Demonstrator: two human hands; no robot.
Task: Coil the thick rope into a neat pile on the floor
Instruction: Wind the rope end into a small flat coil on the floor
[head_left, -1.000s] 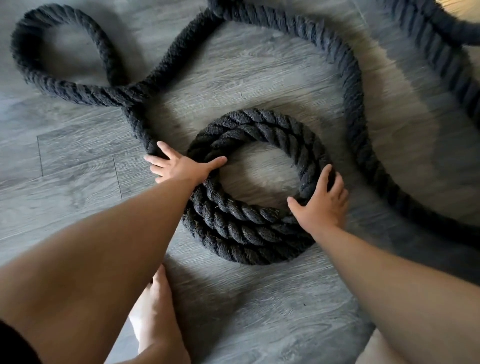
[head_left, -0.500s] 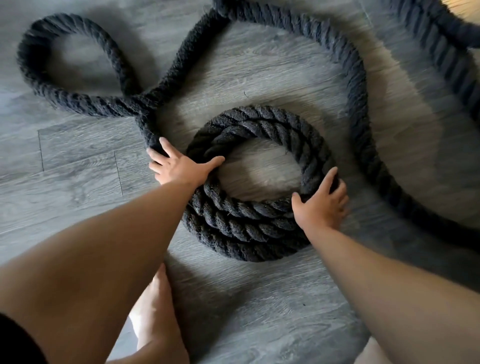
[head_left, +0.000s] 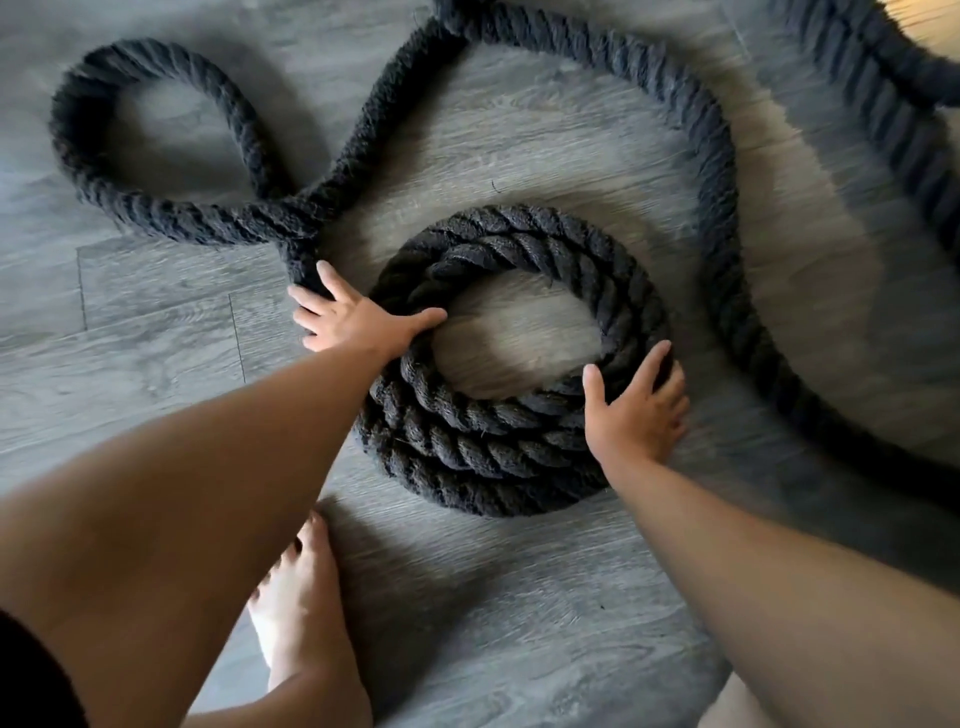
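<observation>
A thick black twisted rope lies on the grey wood floor. Part of it forms a round coil (head_left: 519, 249) of about three turns in the middle. My left hand (head_left: 353, 322) lies flat on the coil's left side, thumb inside the ring, fingers spread over the strand that leads away. My right hand (head_left: 636, 410) presses flat on the coil's lower right side, fingers spread. From the coil the loose rope (head_left: 722, 208) runs up the left, crosses itself in a loop (head_left: 104, 192) at the upper left, then sweeps round the right.
My bare foot (head_left: 301, 613) stands on the floor just below the coil, near my left arm. More rope (head_left: 872, 88) crosses the top right corner. Bare grey floor planks (head_left: 130, 364) lie to the left and below.
The coil has shifted slightly under my hands and my right hand slid a little along its lower right edge. The view moved a bit downward. Both hands stay pressed on the rope.
</observation>
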